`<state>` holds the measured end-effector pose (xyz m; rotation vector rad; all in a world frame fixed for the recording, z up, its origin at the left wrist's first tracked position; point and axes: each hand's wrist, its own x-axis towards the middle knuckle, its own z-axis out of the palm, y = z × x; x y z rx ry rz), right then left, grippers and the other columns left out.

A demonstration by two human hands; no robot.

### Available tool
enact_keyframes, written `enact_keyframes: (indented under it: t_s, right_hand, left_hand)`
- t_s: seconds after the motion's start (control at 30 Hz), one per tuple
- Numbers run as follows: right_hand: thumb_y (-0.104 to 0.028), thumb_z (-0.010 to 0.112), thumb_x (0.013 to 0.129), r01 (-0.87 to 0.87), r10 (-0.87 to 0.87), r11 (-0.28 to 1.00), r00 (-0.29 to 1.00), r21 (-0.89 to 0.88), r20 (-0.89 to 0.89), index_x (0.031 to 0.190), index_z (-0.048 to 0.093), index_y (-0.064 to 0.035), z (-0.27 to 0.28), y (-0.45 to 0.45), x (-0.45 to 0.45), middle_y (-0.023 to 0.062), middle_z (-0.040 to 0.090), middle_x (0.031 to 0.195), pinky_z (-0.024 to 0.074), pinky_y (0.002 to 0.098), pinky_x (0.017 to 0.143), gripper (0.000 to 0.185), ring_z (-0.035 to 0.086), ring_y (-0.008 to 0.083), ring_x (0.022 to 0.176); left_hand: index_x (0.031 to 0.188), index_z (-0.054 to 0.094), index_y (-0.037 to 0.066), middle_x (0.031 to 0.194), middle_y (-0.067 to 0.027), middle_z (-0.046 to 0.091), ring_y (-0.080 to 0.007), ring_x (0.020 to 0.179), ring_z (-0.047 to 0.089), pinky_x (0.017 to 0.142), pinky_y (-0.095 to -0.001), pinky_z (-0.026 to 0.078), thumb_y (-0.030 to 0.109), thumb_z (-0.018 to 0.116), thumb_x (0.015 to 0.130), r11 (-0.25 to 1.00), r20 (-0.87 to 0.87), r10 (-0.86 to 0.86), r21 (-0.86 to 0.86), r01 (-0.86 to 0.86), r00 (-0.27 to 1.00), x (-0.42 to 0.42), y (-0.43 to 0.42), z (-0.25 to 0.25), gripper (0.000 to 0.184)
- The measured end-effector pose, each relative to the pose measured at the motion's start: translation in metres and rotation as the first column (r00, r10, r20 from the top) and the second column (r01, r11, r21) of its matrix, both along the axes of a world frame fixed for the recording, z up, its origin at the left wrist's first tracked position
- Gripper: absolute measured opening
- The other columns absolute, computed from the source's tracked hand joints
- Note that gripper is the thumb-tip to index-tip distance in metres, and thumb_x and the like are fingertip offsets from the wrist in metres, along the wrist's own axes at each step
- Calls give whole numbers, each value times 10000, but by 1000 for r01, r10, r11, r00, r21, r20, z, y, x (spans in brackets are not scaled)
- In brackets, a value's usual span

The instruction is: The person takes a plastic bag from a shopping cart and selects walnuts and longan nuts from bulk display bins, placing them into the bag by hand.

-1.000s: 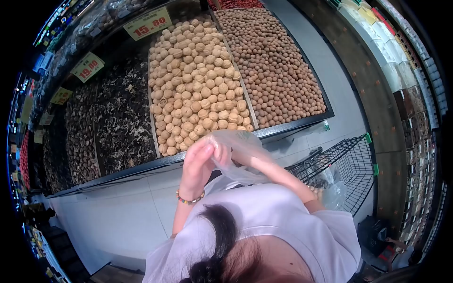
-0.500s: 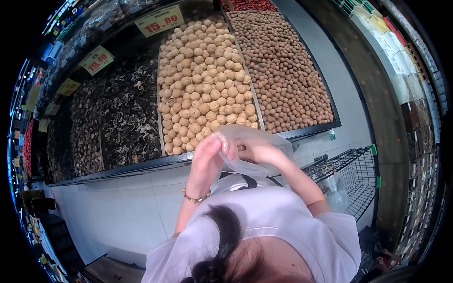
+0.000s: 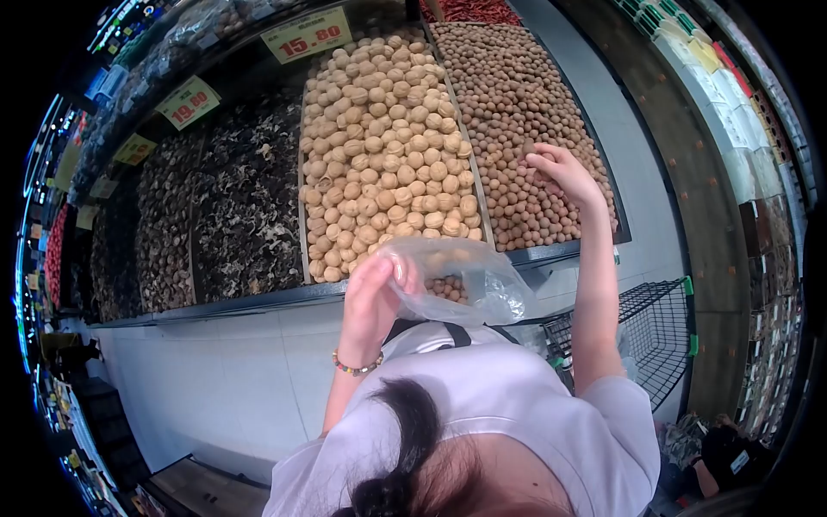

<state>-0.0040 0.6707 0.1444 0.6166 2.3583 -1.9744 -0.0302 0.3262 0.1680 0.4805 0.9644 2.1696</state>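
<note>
A clear plastic bag with small brown balls inside is pinched by the left hand, near the walnuts. Beside those, the right hand is at a brown heap, fingers bent; I cannot tell whether they grip anything.
</note>
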Motion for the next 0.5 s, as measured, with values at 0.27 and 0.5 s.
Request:
enact_keyframes:
  t_s: [0.27, 0.5]
  right_hand:
    - [-288, 612, 792, 267, -279, 644, 954, 717, -104, 1212, 514, -138, -115, 69, -87, 143, 396, 1321, 406, 407, 915, 457, 491, 326, 1087]
    - [-291, 567, 807, 33, -245, 582, 960, 813, 136, 1347, 352, -297, -139, 54, -91, 27, 211, 1468, 126, 566, 1058, 581, 123, 445, 1320]
  left_hand:
    - [742, 444, 59, 664, -51, 440, -137, 599, 422, 563, -257, 361, 233, 438, 909, 994, -61, 92, -59, -96, 994, 4, -2, 4, 241]
    - [745, 442, 60, 669, -52, 439, -131, 598, 415, 561, -253, 355, 224, 439, 908, 993, -54, 99, -54, -102, 994, 4, -3, 5, 232]
